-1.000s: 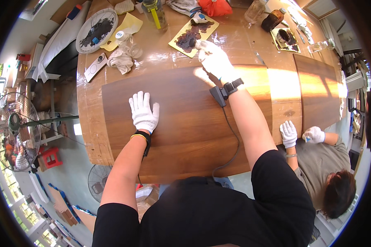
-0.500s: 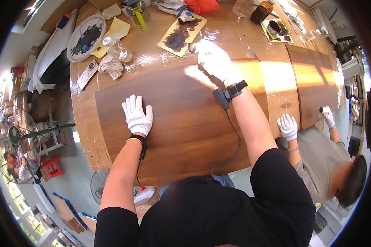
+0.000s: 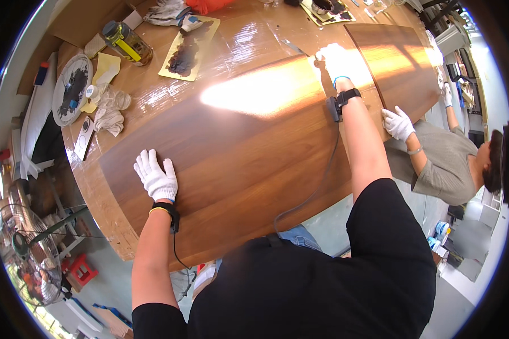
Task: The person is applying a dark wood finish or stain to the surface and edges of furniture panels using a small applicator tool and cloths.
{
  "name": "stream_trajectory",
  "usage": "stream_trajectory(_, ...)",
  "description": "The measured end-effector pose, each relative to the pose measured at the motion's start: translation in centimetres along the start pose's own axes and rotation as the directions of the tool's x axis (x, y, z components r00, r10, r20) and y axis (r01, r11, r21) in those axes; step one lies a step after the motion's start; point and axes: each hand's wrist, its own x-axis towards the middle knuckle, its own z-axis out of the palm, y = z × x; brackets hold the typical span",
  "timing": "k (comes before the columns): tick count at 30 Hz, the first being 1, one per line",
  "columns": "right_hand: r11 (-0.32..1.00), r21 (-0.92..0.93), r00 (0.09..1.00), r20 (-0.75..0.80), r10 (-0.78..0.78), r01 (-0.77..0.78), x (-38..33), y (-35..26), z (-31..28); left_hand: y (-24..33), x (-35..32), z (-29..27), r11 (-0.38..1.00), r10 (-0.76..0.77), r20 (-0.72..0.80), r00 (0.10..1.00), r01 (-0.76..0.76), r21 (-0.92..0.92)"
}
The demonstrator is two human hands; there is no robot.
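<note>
Right hand (image 3: 343, 61) has swung away from the spot next to the stained yellow card (image 3: 189, 51) and is now way over at the far right corner of the brown board (image 3: 237, 152). View has turned a bit too, so everything looks shifted left, but the hand really did cover ground along that back edge. To me that means the work's now at the right end, with the card well off to that hand's left.

Can't tell if those fingers are pinched on something or not, sunlight's blowing the glove right out. Just right of it is the second board (image 3: 390, 56), with a co-worker (image 3: 444, 164) leaning in on the near side.

Left hand (image 3: 156, 178) basically hasn't budged on the wood: palm down, fingers a little apart, nothing gripped. The board runs from under that hand across to the right one. Crumpled cloth (image 3: 108, 120) sits past its fingertips, off to the left, with the white plate (image 3: 59, 107) further out beyond that.
</note>
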Motion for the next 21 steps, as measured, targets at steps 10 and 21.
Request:
stream_trajectory(10, 0.9, -0.348, 0.944, -0.101, -0.314, 0.263, 0.4, -2.2, 0.6, -0.3, 0.0, 0.5, 0.999, 0.04, -0.022, 0.999, -0.04, 0.005)
stream_trajectory(21, 0.897, -0.364, 0.967, 0.08, -0.24, 0.253, -0.1, -1.3, 0.7, -0.3, 0.0, 0.5, 0.999, 0.042, -0.017, 0.999, -0.042, 0.01)
